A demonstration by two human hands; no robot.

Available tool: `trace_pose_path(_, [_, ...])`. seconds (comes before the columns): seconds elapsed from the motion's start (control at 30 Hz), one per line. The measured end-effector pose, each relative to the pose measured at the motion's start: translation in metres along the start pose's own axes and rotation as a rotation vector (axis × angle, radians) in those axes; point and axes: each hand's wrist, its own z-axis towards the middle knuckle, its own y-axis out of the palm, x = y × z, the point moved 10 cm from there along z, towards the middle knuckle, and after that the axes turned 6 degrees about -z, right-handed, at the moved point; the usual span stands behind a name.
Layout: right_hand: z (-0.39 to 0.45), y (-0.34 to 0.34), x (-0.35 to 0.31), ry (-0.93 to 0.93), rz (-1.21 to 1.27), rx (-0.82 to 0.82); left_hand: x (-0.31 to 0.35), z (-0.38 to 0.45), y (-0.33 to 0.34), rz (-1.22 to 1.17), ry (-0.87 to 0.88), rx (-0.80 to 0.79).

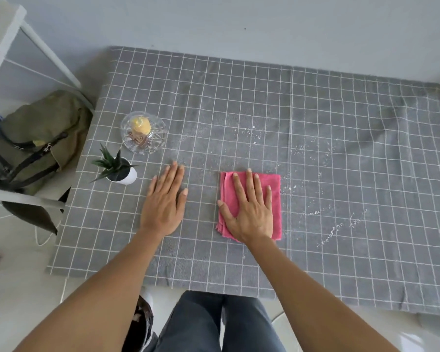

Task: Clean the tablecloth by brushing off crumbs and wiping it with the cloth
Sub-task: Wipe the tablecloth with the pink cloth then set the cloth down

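Wiping step: right hand (249,212) flat, fingers spread, pressing folded pink cloth (276,207); left hand (164,204) flat, steadying grey checked tablecloth (239,97); best swept toward crumbs (328,224) right of cloth.

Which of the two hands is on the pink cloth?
The right hand, pressing flat on the pink cloth. The left hand rests flat on the bare grey tablecloth beside it.

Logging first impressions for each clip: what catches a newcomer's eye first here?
The pink cloth stands out, pressed flat under the right hand on the grey checked tablecloth. The left hand lies flat beside it. White crumbs are scattered to the right of the cloth.
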Motion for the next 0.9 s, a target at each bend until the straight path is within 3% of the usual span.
trace_pose_path(0.33, [0.000, -0.001, 0.002, -0.052, 0.027, 0.008, -0.001, 0.000, -0.002, 0.012, -0.005, 0.000])
trace_pose_path(0.57, [-0.003, -0.003, 0.019, -0.188, -0.007, 0.021, 0.001, -0.001, -0.005, 0.008, 0.004, 0.003])
trace_pose_path(0.73, [0.000, -0.008, 0.055, 0.073, 0.057, 0.045, 0.002, -0.001, -0.004, 0.020, 0.004, 0.008])
trace_pose_path(0.9, [0.002, -0.005, 0.046, 0.327, 0.126, 0.051, 0.001, 0.001, -0.003, 0.016, 0.007, 0.011])
